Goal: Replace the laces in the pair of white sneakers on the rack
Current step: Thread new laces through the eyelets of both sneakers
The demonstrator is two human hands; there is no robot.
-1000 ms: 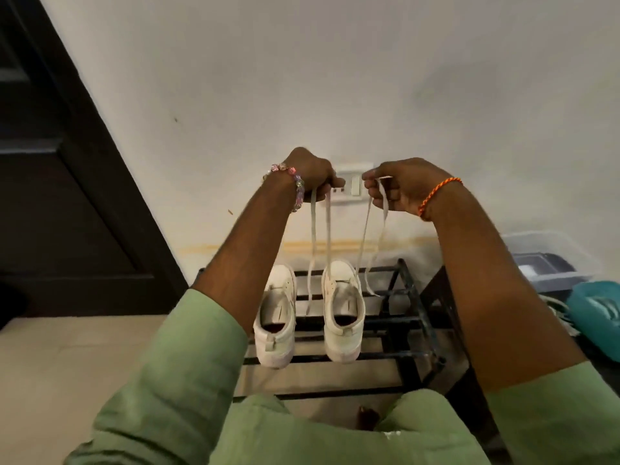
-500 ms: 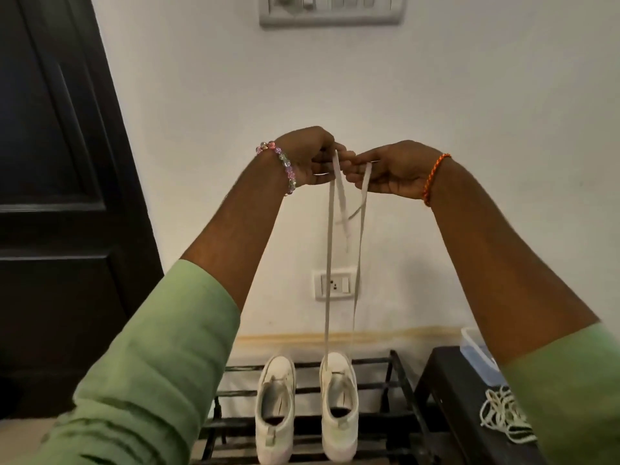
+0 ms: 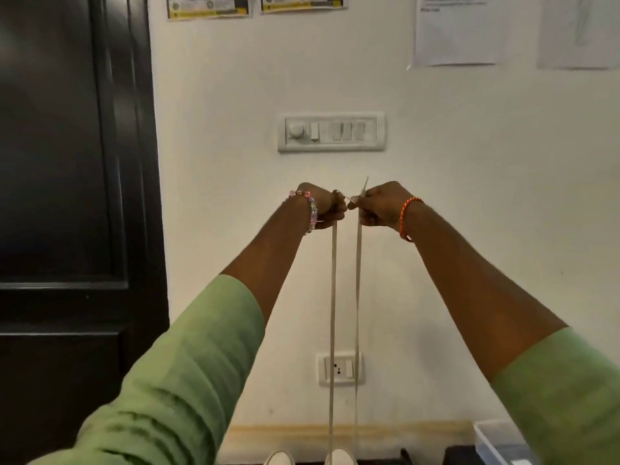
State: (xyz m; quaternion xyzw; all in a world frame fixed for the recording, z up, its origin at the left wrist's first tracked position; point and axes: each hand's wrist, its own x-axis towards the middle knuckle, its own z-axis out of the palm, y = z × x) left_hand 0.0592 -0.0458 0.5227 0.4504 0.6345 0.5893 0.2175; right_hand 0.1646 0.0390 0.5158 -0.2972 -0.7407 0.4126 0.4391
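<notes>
Both of my arms are stretched out and raised in front of the white wall. My left hand (image 3: 327, 208), with a bead bracelet, is closed on one end of a flat white lace (image 3: 333, 313). My right hand (image 3: 379, 206), with an orange wrist cord, pinches the other end, whose tip sticks up above the fingers. The two strands hang taut and nearly parallel down to the right white sneaker (image 3: 339, 458). The left white sneaker (image 3: 279, 458) shows only its toe at the bottom edge. The rack is out of view.
A dark door (image 3: 73, 196) fills the left side. On the wall are a switch panel (image 3: 331, 131), a low socket (image 3: 340, 368) and paper notices (image 3: 458, 28). A clear plastic box (image 3: 500, 441) sits at the bottom right.
My view has tilted upward, so the sneakers have dropped to the bottom edge. Both hands have risen and pulled the two lace strands straight and taut, fingertips now close together.
</notes>
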